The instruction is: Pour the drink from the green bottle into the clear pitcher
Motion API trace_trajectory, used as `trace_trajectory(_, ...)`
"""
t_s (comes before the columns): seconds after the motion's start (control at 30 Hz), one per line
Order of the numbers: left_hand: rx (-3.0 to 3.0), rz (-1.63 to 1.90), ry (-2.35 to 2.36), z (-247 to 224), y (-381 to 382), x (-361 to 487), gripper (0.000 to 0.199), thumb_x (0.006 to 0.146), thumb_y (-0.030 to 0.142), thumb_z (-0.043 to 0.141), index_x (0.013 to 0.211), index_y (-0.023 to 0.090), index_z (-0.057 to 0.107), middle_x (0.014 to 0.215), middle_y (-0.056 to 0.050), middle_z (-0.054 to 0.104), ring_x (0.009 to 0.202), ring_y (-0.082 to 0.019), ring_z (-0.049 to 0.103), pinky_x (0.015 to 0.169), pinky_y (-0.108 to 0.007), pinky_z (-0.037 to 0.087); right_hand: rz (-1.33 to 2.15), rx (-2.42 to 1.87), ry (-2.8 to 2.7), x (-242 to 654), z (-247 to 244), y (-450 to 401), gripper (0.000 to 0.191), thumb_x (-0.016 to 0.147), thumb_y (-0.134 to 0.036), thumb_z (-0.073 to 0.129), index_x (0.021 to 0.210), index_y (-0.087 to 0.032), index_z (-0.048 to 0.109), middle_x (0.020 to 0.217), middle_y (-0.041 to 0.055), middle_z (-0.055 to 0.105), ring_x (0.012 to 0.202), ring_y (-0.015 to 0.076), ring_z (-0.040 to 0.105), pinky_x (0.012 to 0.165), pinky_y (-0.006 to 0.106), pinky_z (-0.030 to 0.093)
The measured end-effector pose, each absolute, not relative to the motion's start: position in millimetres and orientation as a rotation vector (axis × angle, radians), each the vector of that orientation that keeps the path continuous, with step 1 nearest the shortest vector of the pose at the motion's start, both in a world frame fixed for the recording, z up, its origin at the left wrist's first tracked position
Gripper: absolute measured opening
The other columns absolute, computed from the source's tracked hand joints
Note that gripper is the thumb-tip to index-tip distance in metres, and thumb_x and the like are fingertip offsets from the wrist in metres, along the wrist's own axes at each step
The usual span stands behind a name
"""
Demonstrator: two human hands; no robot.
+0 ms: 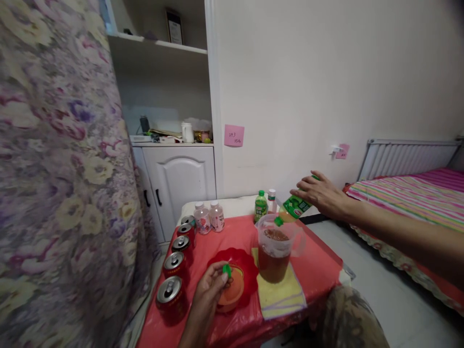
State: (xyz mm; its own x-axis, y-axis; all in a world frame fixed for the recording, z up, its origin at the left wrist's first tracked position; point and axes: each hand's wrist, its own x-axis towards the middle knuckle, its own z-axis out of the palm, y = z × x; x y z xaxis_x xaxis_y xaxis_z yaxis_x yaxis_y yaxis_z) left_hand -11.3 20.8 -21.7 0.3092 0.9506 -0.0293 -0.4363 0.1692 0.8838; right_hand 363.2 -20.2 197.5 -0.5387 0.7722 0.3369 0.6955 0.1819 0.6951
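Tilted neck-down, a green-labelled drink bottle is gripped in my right hand. Its mouth, with a green ring, is over the rim of a clear plastic pitcher. Brown liquid with foam on top fills much of the pitcher, which stands on a yellow cloth. My left hand pinches a green bottle cap between thumb and fingers. That hand is above a red scalloped plate with an orange bowl on it.
Several red drink cans line the left edge of the red-covered table. Two pink-patterned bottles stand behind them. Another green bottle and a white-capped bottle are behind the pitcher. A bed is at right, a floral curtain at left.
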Motion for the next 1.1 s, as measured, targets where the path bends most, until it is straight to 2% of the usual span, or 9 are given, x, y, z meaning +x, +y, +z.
trace_trajectory(0.4, 0.923, 1.106, 0.710, -26.5, 23.4, -7.4, 0.044, 0.062, 0.037, 0.094, 0.099, 0.020, 0.075, 0.084, 0.000, 0.073, 0.075, -0.012, 0.067, 0.074, -0.022, 0.051, 1.272, 1.509, 2.317, 369.7, 196.7, -21.8, 0.037, 0.092, -0.009, 0.052, 0.124, -0.025, 0.061, 0.108, 0.0075, 0.074, 0.100, 0.0261, 0.061, 0.103, 0.048, 0.026)
trace_trajectory(0.53, 0.917, 1.099, 0.703, -27.6, 24.0, -7.4, 0.045, 0.061, 0.038, 0.094, 0.097, 0.020, 0.075, 0.084, 0.000, 0.073, 0.073, -0.011, 0.067, 0.071, -0.021, 0.051, 1.217, 1.564, 2.316, 373.1, 194.8, -23.6, 0.036, 0.091, -0.007, 0.051, 0.120, -0.024, 0.064, 0.107, 0.0081, 0.073, 0.102, 0.0266, 0.061, 0.103, 0.049, 0.026)
trace_trajectory(0.83, 0.937, 1.097, 0.696, -28.1, 24.8, -8.1, 0.042, 0.064, 0.036, 0.093, 0.098, 0.020, 0.075, 0.085, 0.000, 0.073, 0.074, -0.011, 0.066, 0.071, -0.021, 0.051, 1.153, 1.718, 2.329, 396.1, 182.4, -24.6, 0.040, 0.097, -0.012, 0.045, 0.132, -0.026, 0.058, 0.113, 0.0087, 0.072, 0.108, 0.0283, 0.062, 0.105, 0.052, 0.028)
trace_trajectory(1.0, 0.947, 1.086, 0.700, -27.5, 21.7, -7.8, 0.040, 0.066, 0.035, 0.092, 0.099, 0.021, 0.075, 0.084, 0.000, 0.074, 0.074, -0.011, 0.066, 0.072, -0.020, 0.050, 0.993, 1.867, 2.320, 406.7, 167.6, -31.6, 0.050, 0.086, -0.013, 0.058, 0.134, -0.027, 0.059, 0.117, 0.0099, 0.073, 0.110, 0.0319, 0.063, 0.105, 0.055, 0.033)
trace_trajectory(1.1, 0.958, 1.086, 0.720, -27.6, 19.7, -7.6, 0.042, 0.065, 0.039, 0.093, 0.099, 0.021, 0.075, 0.085, -0.001, 0.075, 0.075, -0.011, 0.067, 0.074, -0.020, 0.050, 0.869, 2.019, 2.369, 412.8, 155.9, -35.7, 0.054, 0.083, -0.026, 0.065, 0.137, -0.024, 0.058, 0.120, 0.0132, 0.073, 0.109, 0.0348, 0.065, 0.100, 0.055, 0.041)
